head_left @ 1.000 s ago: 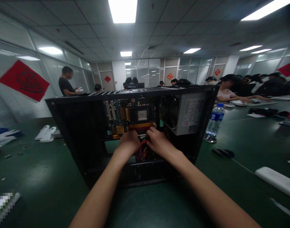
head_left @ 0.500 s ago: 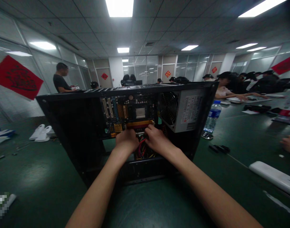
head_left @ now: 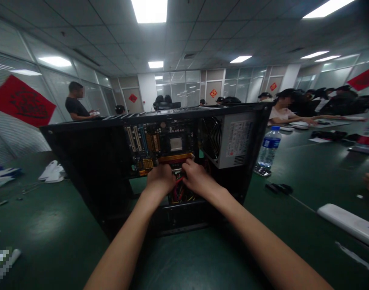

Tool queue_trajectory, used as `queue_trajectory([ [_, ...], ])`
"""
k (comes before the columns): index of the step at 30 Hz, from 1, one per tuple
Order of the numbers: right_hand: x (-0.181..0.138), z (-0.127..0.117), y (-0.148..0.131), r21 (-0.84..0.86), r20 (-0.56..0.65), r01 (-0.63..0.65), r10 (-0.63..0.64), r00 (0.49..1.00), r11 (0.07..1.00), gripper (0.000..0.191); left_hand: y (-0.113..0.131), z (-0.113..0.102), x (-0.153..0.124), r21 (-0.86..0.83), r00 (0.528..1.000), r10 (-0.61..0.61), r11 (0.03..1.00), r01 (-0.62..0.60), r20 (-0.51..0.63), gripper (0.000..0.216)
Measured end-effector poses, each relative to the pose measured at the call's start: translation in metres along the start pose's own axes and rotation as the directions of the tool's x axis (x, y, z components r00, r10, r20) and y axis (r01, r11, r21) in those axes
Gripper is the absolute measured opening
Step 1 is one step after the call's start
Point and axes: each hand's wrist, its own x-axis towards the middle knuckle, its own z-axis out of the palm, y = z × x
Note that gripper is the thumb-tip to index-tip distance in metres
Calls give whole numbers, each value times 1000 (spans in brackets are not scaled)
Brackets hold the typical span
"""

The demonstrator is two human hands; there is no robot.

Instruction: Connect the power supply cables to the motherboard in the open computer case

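Note:
An open black computer case [head_left: 160, 116] stands on the table in front of me, its inside facing me. Within it are a motherboard [head_left: 180, 131] with a bare square processor [head_left: 176, 143] and a grey power supply [head_left: 234, 141] with a fan. My left hand [head_left: 160, 180] is closed at the left end of the orange and red memory slots [head_left: 177, 159]. At their right end my right hand [head_left: 199, 178] is closed too, its fingertips against the board's lower edge. Whatever the fingers pinch is hidden. Red, yellow and black cables [head_left: 180, 192] bunch below and between both hands.
A water bottle [head_left: 268, 150] and a phone [head_left: 262, 171] stand close to the case's right side. Farther right lie a black item [head_left: 279, 188] and a long white object [head_left: 347, 221]. White gloves [head_left: 52, 172] rest at left. Several people are around the room.
The top of the case has shifted slightly left relative to the bottle. Both hands keep their closed grip at the memory slots, with hardly any movement.

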Motion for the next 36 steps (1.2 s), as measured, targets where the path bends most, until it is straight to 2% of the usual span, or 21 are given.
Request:
queue_trajectory([
  [7, 1, -2, -1, 8, 13, -5, 5, 1000, 1000, 13, 1, -4, -2, 9, 999, -10, 1000, 10, 32, 34],
  [19, 3, -4, 1, 53, 46, 0, -2, 999, 999, 16, 5, -5, -2, 67, 1000, -1, 998, 0, 3, 36],
  [24, 2, -5, 1, 50, 48, 0, -2, 999, 999, 17, 4, -2, 1, 53, 998, -2, 999, -1, 57, 36],
  [33, 3, -8, 1, 50, 58, -14, 11, 998, 999, 18, 6, -3, 3, 54, 1000, -1, 999, 0, 31, 34],
  [36, 4, -8, 1, 47, 46, -12, 10, 999, 999, 18, 4, -3, 4, 67, 1000, 8, 998, -7, -13, 35],
])
